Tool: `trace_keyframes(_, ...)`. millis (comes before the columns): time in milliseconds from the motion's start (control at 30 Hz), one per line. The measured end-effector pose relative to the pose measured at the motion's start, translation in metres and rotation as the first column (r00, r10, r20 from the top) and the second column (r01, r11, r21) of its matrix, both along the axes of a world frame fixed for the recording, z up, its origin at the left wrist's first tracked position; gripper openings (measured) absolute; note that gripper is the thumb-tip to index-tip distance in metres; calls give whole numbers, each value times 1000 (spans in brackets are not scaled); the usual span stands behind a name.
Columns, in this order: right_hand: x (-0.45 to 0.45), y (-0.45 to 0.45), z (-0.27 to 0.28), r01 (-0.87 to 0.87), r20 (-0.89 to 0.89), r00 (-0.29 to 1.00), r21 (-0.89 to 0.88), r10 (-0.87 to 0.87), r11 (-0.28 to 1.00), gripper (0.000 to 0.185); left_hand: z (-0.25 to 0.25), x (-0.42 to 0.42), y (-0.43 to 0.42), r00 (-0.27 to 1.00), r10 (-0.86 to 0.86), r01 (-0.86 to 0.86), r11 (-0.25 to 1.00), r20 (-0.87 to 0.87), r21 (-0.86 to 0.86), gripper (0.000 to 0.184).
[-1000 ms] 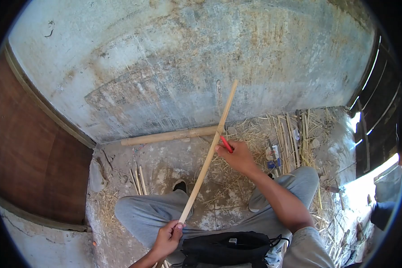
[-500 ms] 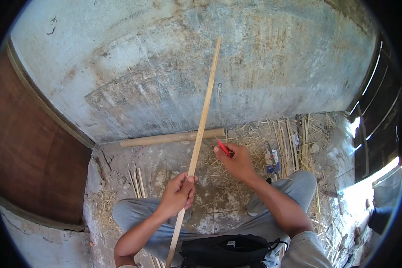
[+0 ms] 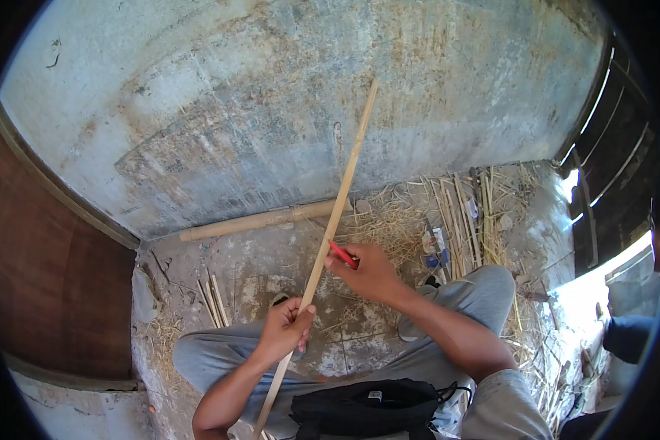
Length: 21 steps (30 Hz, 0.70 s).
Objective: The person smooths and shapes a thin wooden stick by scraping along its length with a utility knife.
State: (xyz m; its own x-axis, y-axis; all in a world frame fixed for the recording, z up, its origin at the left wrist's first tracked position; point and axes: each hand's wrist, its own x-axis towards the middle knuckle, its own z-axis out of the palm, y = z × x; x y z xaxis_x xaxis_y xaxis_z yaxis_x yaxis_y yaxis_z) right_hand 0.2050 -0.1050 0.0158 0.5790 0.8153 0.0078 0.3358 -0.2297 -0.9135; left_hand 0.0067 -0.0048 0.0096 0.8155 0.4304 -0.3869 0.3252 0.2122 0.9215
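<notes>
My left hand point(image 3: 286, 328) is closed around a long, pale bamboo strip point(image 3: 347, 178), gripping it below its middle. The strip slants upward to the right, its far end standing in front of the wall and its near end beside my lap. In my right hand point(image 3: 364, 270) is a slim red pencil point(image 3: 344, 256), pinched between the fingers. Its tip meets the edge of the strip above my left hand; whether it presses on it I cannot tell.
A thick bamboo pole point(image 3: 257, 222) lies along the wall's foot. Bamboo sticks point(image 3: 458, 220) and straw-like shavings point(image 3: 389, 224) litter the floor at right. A few sticks point(image 3: 214, 301) lie at left. A black bag point(image 3: 363, 409) rests on my lap, and a brown door point(image 3: 59, 271) stands left.
My right hand has moved left and slightly down, bringing the red pencil to the bamboo strip. The strip's upper end leans further right. The camera view has shifted a little.
</notes>
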Motion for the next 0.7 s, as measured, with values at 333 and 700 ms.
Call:
trace_keyframes(333,-5,9,-25,-26,-85,996,36,29,999,38,-8,-6,0,999,-21,19,998,35,61,20)
trace_keyframes(700,-9,17,-30,14,-384,923,56,9,998,35,-12,-8,-3,997,-84,83,983,-3,161,19)
